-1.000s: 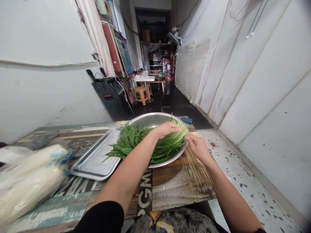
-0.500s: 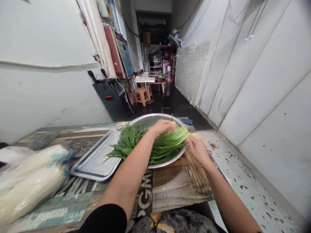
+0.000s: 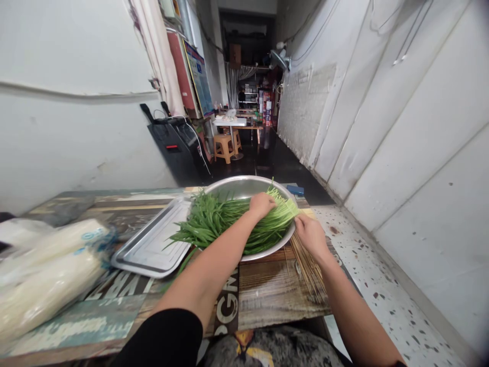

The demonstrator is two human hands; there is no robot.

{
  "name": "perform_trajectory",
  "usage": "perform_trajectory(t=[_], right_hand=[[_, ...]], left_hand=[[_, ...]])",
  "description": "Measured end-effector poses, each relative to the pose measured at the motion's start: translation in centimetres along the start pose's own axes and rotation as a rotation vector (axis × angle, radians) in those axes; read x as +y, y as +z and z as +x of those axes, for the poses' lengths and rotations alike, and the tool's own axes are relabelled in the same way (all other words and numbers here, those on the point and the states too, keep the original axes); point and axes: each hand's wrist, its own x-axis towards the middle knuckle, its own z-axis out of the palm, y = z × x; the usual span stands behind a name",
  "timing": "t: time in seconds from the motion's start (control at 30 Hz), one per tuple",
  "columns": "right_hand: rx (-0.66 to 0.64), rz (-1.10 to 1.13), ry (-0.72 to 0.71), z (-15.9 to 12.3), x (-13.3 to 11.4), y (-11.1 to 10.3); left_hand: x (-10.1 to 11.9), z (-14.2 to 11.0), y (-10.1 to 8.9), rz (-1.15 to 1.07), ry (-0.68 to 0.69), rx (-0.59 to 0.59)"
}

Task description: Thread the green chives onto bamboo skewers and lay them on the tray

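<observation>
At the far left, the clear plastic bag of long, creamy-white stuff (image 3: 57, 275) lies on the patchy painted wooden bench (image 3: 282, 303), its edge cut off. Next is the flat silver metal tray (image 3: 155, 244); green leaf tips hang over it. The long, thin green leafy stalks (image 3: 214, 219) lie across the round silver metal bowl (image 3: 248, 179) in the middle, pale ends to the right. The left hand (image 3: 263, 205) bends over the stalks; its fingertips are hard to see, so I cannot tell if it grips any. The right hand (image 3: 310, 234) is curled at the bowl's right rim, by the pale ends; what it pinches is hidden. Under it lie thin brown wooden sticks (image 3: 307, 272), partly covered. A hard pull could spill stalks over the rim, and a sharp stick end could poke a finger.
</observation>
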Motion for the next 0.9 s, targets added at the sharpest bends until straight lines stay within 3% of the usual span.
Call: perform_trajectory(t=[0.1,0.23,0.33,0.47,0.9], right_hand=[[-0.004,-0.037,0.015,0.1,-0.2,-0.1],[0.007,-0.060,0.003,0.0,-0.1,0.0],[0.002,-0.050,-0.012,0.0,0.0,0.0],[0.005,-0.031,-0.017,0.2,0.1,0.1],[-0.023,-0.052,-0.033,0.5,-0.1,-0.2]], left_hand=[[0.3,0.0,-0.1,-0.032,0.034,0.010],[0.3,0.3,-0.1,-0.269,-0.012,0.156],[-0.4,0.6,0.0,-0.524,-0.080,0.130],[-0.9,0.5,0.1,-0.672,-0.107,0.102],[0.0,-0.1,-0.4,-0.730,-0.099,0.066]])
